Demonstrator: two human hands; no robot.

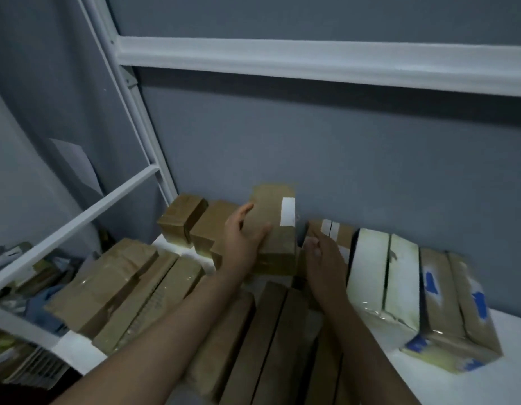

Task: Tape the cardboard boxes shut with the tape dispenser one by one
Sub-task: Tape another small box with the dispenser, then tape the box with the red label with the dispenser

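Box: tall brown white-labelled cardboard box (275,229), upright by the grey wall (341,156).
Left hand (241,235): straight fingers press its side.
Right hand (323,255): fingers loose, empty.
Method: we brace both sides before lifting.

Only two arms show of the person from where I stand. The left forearm (166,331) and the right forearm (367,340) are both bare along all their visible length, from the lower edge of the view up to the wrists. The left hand (241,233) and the right hand (323,258) are bare as well, slim in build, with long fingers (243,210). A nail on the right hand looks short and plain, though dim light and blur hide anything finer.
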